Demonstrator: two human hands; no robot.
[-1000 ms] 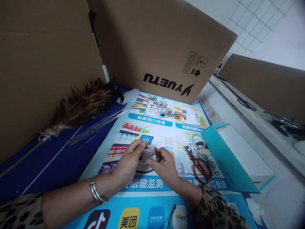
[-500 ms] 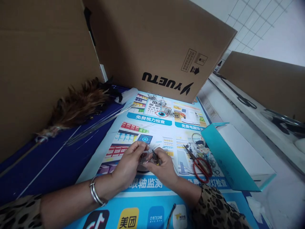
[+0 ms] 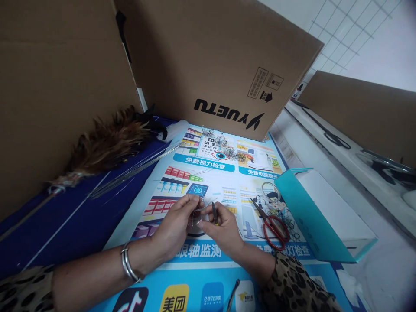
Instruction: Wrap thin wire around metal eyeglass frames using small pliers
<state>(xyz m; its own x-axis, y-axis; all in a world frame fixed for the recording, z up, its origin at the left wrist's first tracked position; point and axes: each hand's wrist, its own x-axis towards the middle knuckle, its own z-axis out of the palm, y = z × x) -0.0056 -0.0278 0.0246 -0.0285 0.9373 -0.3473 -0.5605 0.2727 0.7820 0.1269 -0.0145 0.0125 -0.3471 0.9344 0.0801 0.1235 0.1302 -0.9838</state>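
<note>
My left hand (image 3: 175,223) pinches a thin bent wire (image 3: 196,213) between thumb and fingertips, above the printed sheet. Facing it, my right hand (image 3: 225,230) has its fingers closed around small pliers (image 3: 214,212) with a dark tip and a bit of yellow. The pliers' tip points up and away from the wire. The right fingertips are close to the wire loop; whether they touch it I cannot tell. To the right of my hands lie red-handled scissors (image 3: 275,232) and a loose coil of wire (image 3: 271,191).
Several tangled wire pieces (image 3: 230,151) lie at the back. Long straight wires (image 3: 130,172) and a feather duster (image 3: 104,141) are at the left. A teal box (image 3: 297,216) stands open at the right. A large cardboard box (image 3: 221,65) closes off the back.
The pliers have turned more upright in my right hand, their tip moving away from the wire. My left hand stays nearly in place.
</note>
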